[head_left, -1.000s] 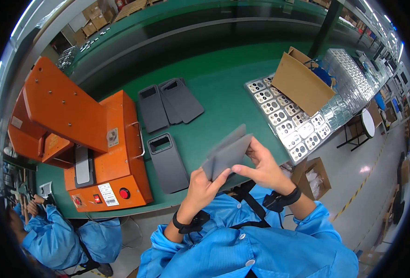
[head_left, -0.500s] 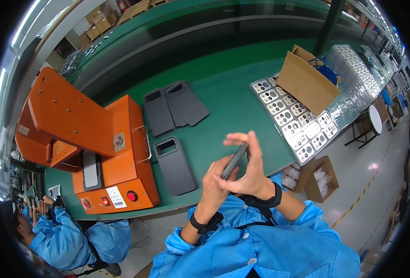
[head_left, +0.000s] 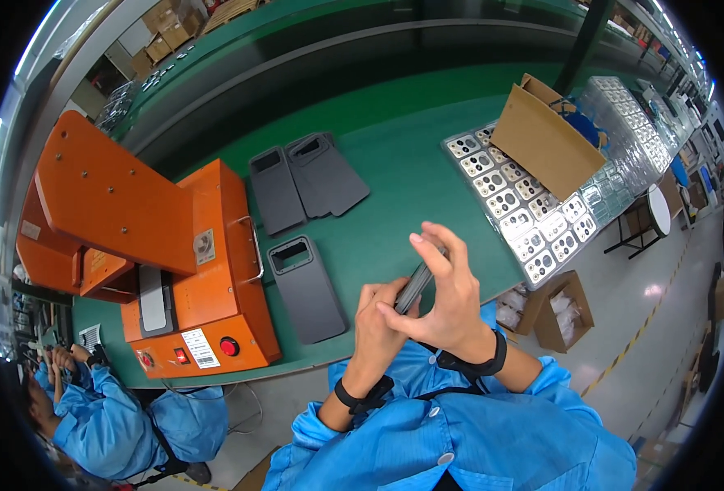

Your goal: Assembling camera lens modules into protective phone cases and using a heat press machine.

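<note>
The left hand (head_left: 378, 327) partly hides the grey panels (head_left: 416, 286) below centre. The upper-left wooden pallet (head_left: 233, 11) is cut off.

I am wearing this camera on my head, the left one of a side-by-side pair. It is looking down and forward, close above my hands (head_left: 454, 309), which are showing near the middle. Its fisheye lens is taking in the counter (head_left: 403, 204) beyond, the machine (head_left: 153, 255) at left, the floor (head_left: 620, 307) at right and my jacket (head_left: 493, 434) along the lower edge, bending straight edges toward the rim.
</note>
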A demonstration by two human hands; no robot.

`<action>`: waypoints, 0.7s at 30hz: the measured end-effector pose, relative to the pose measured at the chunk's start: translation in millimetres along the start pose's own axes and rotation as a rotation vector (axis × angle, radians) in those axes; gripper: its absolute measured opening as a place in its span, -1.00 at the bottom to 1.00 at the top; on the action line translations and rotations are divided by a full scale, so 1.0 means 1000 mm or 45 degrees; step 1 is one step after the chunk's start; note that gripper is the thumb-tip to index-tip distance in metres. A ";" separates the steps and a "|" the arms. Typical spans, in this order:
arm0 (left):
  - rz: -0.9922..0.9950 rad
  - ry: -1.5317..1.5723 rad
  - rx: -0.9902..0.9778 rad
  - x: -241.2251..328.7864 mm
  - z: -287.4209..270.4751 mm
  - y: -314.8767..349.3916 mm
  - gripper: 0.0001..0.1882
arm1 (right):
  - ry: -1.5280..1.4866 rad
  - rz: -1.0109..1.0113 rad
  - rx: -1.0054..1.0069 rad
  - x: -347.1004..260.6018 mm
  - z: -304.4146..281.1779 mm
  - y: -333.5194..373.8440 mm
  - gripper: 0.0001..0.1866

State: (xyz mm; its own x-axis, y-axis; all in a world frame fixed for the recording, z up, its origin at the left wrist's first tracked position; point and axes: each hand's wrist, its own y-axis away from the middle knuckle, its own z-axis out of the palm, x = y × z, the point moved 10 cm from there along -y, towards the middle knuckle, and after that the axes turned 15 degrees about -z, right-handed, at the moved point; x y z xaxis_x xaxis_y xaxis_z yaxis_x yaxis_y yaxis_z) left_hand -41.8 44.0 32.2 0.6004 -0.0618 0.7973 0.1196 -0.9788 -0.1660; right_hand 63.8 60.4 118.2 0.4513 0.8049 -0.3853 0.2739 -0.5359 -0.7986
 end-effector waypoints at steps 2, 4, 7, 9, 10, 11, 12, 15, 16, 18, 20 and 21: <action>0.022 0.027 -0.008 -0.005 0.003 0.002 -0.58 | -0.068 0.028 0.033 0.003 -0.001 0.001 -0.05; 0.036 0.049 -0.004 -0.007 0.004 0.004 -0.59 | -0.085 0.007 -0.014 0.002 0.005 0.006 -0.06; 0.025 0.146 -0.015 -0.003 0.004 0.001 -0.54 | -0.088 -0.031 -0.081 0.005 0.005 0.005 -0.12; 0.044 0.129 -0.015 0.002 0.002 0.000 -0.52 | -0.082 -0.059 -0.104 0.012 0.000 -0.001 -0.16; 0.060 0.192 -0.051 0.001 0.000 0.001 -0.41 | -0.118 -0.130 -0.020 0.012 -0.009 -0.009 -0.22; 0.059 0.195 -0.036 0.005 -0.004 0.002 -0.41 | -0.153 -0.201 0.064 0.011 -0.018 -0.014 -0.28; -0.059 0.508 -0.059 0.004 -0.012 0.001 -0.31 | -0.277 -0.143 0.192 0.020 -0.024 -0.012 -0.35; -0.297 1.310 -0.288 -0.015 0.003 0.004 0.07 | -0.847 -0.099 0.667 0.032 -0.036 -0.009 -0.33; -0.375 1.657 -0.478 -0.014 0.018 0.006 0.12 | -0.938 -0.101 0.746 0.032 -0.036 -0.006 -0.33; -0.423 1.977 -0.764 0.000 0.034 0.010 0.20 | -0.970 -0.187 0.796 0.019 -0.030 0.004 -0.28; -0.402 2.024 -0.780 0.017 0.028 0.002 0.18 | -0.905 -0.300 0.687 0.002 -0.018 0.015 -0.24; -0.397 2.062 -0.828 0.033 0.024 -0.001 0.16 | -0.774 -0.381 0.648 -0.009 -0.018 0.018 -0.31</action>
State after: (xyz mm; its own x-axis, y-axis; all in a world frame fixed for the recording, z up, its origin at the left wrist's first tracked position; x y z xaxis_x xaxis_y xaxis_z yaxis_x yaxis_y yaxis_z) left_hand -3.0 47.6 44.2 -0.7385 0.4050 0.5390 -0.4786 -0.8780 0.0040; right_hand 80.0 38.9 115.1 -0.1546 0.9696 -0.1895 -0.1725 -0.2154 -0.9612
